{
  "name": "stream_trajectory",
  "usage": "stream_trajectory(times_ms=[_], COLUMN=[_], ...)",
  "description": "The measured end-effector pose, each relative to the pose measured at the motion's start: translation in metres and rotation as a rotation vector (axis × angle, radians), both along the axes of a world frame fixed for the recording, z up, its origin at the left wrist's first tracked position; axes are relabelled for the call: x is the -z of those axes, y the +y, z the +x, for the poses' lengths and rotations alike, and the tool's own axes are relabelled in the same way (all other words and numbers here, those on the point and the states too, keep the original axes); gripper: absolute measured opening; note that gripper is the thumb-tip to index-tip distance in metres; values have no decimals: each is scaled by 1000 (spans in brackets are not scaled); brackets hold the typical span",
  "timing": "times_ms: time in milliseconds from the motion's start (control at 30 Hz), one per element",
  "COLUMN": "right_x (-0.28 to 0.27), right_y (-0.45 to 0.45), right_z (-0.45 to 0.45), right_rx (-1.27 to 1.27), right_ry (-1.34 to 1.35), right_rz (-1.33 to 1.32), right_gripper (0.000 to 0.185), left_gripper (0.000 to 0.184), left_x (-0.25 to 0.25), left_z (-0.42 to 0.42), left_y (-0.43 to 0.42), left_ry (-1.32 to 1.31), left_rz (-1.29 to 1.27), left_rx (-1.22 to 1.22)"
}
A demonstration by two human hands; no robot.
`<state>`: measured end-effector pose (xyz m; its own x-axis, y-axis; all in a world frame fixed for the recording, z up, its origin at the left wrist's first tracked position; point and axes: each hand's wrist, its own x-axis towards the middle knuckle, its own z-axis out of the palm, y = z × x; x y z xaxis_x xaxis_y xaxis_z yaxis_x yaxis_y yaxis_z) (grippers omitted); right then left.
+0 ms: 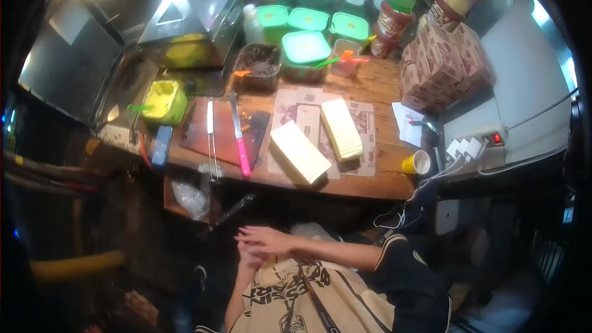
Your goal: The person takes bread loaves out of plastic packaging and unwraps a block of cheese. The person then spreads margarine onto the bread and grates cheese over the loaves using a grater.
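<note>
My right hand (266, 240) lies across my left hand (249, 257) in front of my beige apron (296, 290), below the table edge. The right fingers are stretched out flat; most of the left fingers are hidden beneath. No object shows in either hand. On the wooden table, two pale yellow oblong blocks, like bread loaves with layered edges, rest on printed paper (283, 108): a left block (300, 151) and a right block (341, 128). A pink-handled knife (239, 135) and metal tongs (211, 135) lie on a dark board (191, 126).
A green tub (174, 100) of yellow spread stands left, near a metal-lidded grill (191, 18). Behind are a dark container (258, 68) and several green-lidded tubs (306, 46). At right are folded boxes (431, 65), a yellow cup (417, 163) and a power strip (490, 139) with cables.
</note>
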<state>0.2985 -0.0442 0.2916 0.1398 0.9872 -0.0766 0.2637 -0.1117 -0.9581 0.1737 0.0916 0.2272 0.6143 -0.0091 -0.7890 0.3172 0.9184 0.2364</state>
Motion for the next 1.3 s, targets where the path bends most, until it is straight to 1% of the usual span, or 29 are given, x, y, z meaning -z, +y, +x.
stream_trajectory(times_ms=[33, 67, 100, 133, 167, 200, 267, 300, 367, 467, 500, 567, 667, 767, 833, 1000, 1133, 1300], right_x=[34, 42, 82, 129, 124, 121, 117, 122, 159, 236, 239, 224, 193, 172, 154, 92, 52, 27], right_y=[-12, -41, -70, -79, -96, -106, -127, -138, -161, -201, -213, -232, -255, -262, -256, -213, -180, -162], right_z=[-2, 5, 6, 20, 44, 58, 60, 58, 39, -5, -17, -26, -34, -15, 13, 94, 135, 148], right_rx=[-130, -118, 8, -186, -167, -50, 191, 268, 425, 812, 906, 974, 1015, 1056, 1071, 1055, 989, 926], right_ry=[-262, -212, -109, -26, 242, 263, 328, 414, 575, 882, 934, 960, 925, 838, 759, 559, 444, 382], right_rz=[-141, -262, -327, -875, -760, -765, -777, -751, -684, -884, -913, -951, -949, -906, -861, -733, -682, -698], right_gripper=[55, 60, 66, 68, 74, 75, 77, 76, 73, 59, 59, 59, 58, 57, 56, 55, 54, 52], left_gripper=[81, 89, 82, 76, 74, 73, 72, 72, 71, 70, 70, 69, 68, 67, 66, 64, 63, 61], left_x=[-6, -15, -54, -41, -27, -12, 12, 36, 50, 56, 54, 49, 35, 15, -1, -59, -108, -152], left_z=[3, 9, 27, 24, 17, 5, -24, -41, -52, -42, -35, -15, 24, 72, 101, 162, 181, 183], left_y=[5, 9, 12, 25, 40, 47, 41, 40, 31, 20, 18, 20, 22, 24, 27, 39, 52, 69], left_ry=[-17, -31, -10, -110, -33, 53, 178, 230, 292, 305, 290, 248, 165, 44, -38, -253, -388, -499], left_rz=[-97, -198, -36, 209, 453, 691, 721, 744, 749, 756, 756, 771, 792, 810, 813, 811, 785, 755], left_rx=[15, 30, 133, 237, 334, 432, 431, 427, 473, 550, 582, 619, 662, 693, 709, 788, 856, 929])
